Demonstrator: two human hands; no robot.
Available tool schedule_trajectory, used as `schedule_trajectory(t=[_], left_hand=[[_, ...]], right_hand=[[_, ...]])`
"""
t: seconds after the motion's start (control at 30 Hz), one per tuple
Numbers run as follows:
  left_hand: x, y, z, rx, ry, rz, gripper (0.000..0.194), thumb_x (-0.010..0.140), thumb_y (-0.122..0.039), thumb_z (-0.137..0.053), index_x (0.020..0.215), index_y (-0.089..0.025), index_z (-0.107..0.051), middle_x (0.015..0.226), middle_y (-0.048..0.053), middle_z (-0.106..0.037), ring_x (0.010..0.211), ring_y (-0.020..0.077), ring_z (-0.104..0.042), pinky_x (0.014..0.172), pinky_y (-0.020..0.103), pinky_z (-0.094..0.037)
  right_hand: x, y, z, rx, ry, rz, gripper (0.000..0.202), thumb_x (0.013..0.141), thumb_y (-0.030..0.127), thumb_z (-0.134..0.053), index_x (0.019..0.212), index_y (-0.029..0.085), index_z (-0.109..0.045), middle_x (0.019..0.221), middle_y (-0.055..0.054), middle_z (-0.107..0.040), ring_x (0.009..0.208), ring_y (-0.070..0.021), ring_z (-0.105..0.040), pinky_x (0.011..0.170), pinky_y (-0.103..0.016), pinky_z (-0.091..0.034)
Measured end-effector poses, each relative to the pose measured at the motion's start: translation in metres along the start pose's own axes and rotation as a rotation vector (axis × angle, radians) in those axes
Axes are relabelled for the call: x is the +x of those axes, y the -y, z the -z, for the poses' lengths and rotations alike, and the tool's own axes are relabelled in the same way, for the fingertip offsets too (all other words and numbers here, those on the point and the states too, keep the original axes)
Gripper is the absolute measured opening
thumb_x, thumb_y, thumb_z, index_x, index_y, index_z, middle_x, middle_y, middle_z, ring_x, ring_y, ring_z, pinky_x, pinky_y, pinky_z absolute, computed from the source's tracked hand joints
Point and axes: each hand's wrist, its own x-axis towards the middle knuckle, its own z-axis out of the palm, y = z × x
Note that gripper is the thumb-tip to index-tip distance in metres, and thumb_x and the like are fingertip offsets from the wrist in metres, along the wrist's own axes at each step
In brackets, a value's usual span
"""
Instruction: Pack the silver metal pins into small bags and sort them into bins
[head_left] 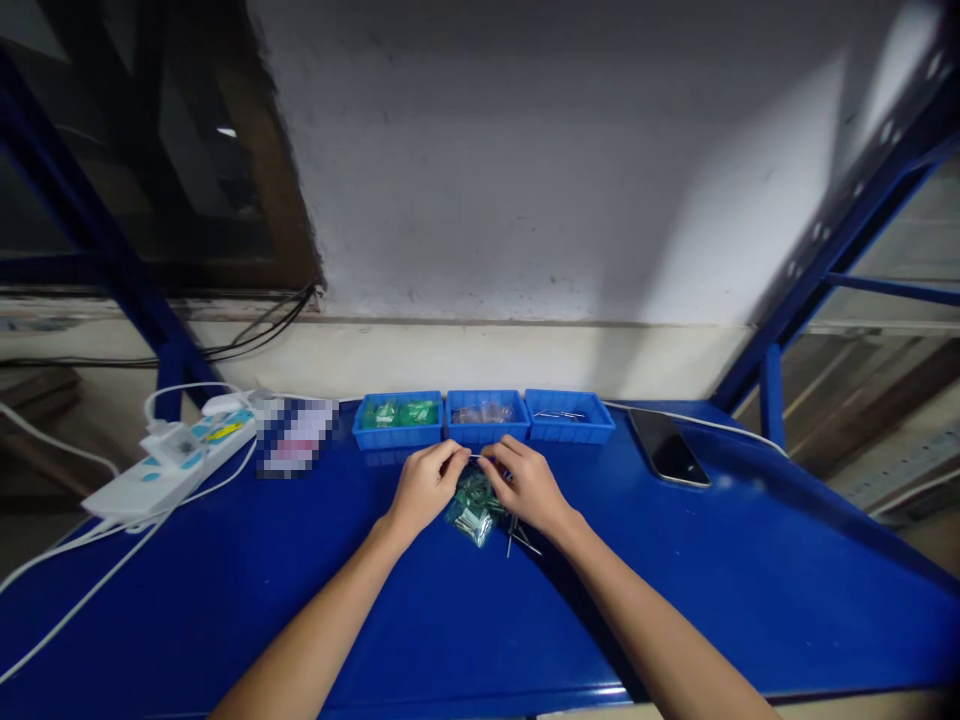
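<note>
My left hand (426, 487) and my right hand (527, 484) meet above the blue table, both with fingers pinched. A thin, pale piece spans the small gap between their fingertips; what it is I cannot make out. Just below them lies a pile of small green-tinted packets (474, 520) with metal pieces inside. Several thin metal rods (525, 538) lie loose at the pile's right, partly under my right hand. Behind the hands stand three blue bins: the left bin (397, 437) holds green packets, the middle bin (486, 433) clear packets, and the right bin (571, 432) a few thin metal rods.
On the blue table (465, 640), a black phone (667, 447) lies at the right. A white power strip (169, 470) with plugs and cables occupies the left, beside a blurred card (300, 437). A wall (525, 180) rises behind, between blue metal frame posts.
</note>
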Motion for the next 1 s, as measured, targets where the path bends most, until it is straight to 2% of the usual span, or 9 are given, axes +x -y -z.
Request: schedule_trajectory(t=[0.1,0.17,0.27,0.4,0.53,0.63,0.73,0.83,1.0], left_hand=[[0.002,0.004,0.001,0.029,0.044,0.03,0.032,0.093,-0.034,-0.035,0.077,-0.019,-0.059,0.071,0.002,-0.064,0.068,0.0147,-0.061,0.063,0.022,-0.043],[0.004,0.01,0.001,0.059,0.065,0.065,0.029,0.093,-0.033,-0.035,0.087,-0.022,-0.061,0.079,0.002,-0.067,0.075,0.0162,-0.063,0.066,0.024,-0.044],[0.004,0.023,-0.001,0.137,0.077,0.095,0.024,0.091,-0.027,-0.039,0.095,-0.024,-0.062,0.093,0.003,-0.067,0.087,0.0186,-0.062,0.076,0.027,-0.045],[0.002,0.035,-0.007,0.221,0.162,0.09,0.03,0.089,-0.02,-0.038,0.106,-0.025,-0.062,0.1,0.004,-0.062,0.086,0.0179,-0.061,0.074,0.027,-0.046],[0.003,0.036,-0.013,0.286,0.239,0.016,0.035,0.087,-0.017,-0.041,0.114,-0.031,-0.059,0.105,0.003,-0.058,0.095,0.0179,-0.057,0.073,0.025,-0.045],[0.005,0.034,-0.015,0.296,0.245,0.05,0.025,0.085,-0.019,-0.048,0.1,-0.029,-0.065,0.101,0.003,-0.058,0.096,0.0189,-0.056,0.078,0.027,-0.044],[0.003,0.033,-0.015,0.257,0.228,0.094,0.013,0.083,-0.02,-0.052,0.086,-0.025,-0.064,0.095,0.003,-0.058,0.092,0.0192,-0.056,0.079,0.029,-0.044],[0.0,0.035,-0.016,0.229,0.198,0.098,0.013,0.084,-0.018,-0.048,0.084,-0.022,-0.061,0.091,0.004,-0.059,0.088,0.0183,-0.056,0.077,0.028,-0.043],[0.001,0.041,-0.019,0.104,0.107,0.092,0.016,0.086,-0.016,-0.042,0.085,-0.019,-0.058,0.085,0.004,-0.061,0.081,0.0169,-0.058,0.076,0.028,-0.044]], right_hand=[[0.003,-0.01,0.009,-0.035,0.042,0.073,0.025,0.093,0.029,-0.038,0.084,0.019,-0.059,0.077,-0.004,-0.058,0.069,-0.0138,-0.054,0.064,-0.023,-0.039],[0.006,-0.024,0.019,-0.106,-0.04,0.014,0.028,0.093,0.029,-0.036,0.078,0.018,-0.058,0.071,-0.004,-0.058,0.066,-0.0143,-0.053,0.064,-0.025,-0.038],[0.007,-0.054,0.033,-0.306,-0.271,-0.314,0.027,0.091,0.035,-0.04,0.081,0.018,-0.058,0.068,-0.005,-0.058,0.062,-0.016,-0.054,0.058,-0.026,-0.035],[0.002,-0.078,0.038,-0.435,-0.313,-0.647,0.031,0.085,0.04,-0.049,0.103,0.016,-0.056,0.07,-0.007,-0.062,0.058,-0.0186,-0.056,0.052,-0.026,-0.03],[-0.001,-0.064,0.02,-0.249,-0.173,-0.483,0.022,0.087,0.036,-0.046,0.093,0.019,-0.059,0.068,-0.003,-0.061,0.058,-0.0157,-0.056,0.053,-0.025,-0.032],[-0.001,-0.046,-0.001,-0.119,-0.009,-0.284,0.018,0.088,0.032,-0.046,0.087,0.02,-0.06,0.073,-0.002,-0.06,0.063,-0.0144,-0.056,0.059,-0.025,-0.038],[-0.002,-0.036,-0.018,-0.105,0.035,-0.162,0.019,0.087,0.031,-0.048,0.096,0.019,-0.06,0.086,-0.006,-0.059,0.081,-0.018,-0.055,0.072,-0.028,-0.042],[-0.002,-0.034,-0.024,-0.09,0.106,-0.059,0.025,0.088,0.031,-0.048,0.106,0.018,-0.06,0.096,-0.008,-0.058,0.091,-0.0196,-0.053,0.081,-0.032,-0.041],[-0.003,-0.031,-0.024,0.007,0.241,-0.006,0.02,0.089,0.022,-0.045,0.089,0.018,-0.064,0.084,-0.005,-0.061,0.08,-0.0158,-0.054,0.08,-0.032,-0.039]])
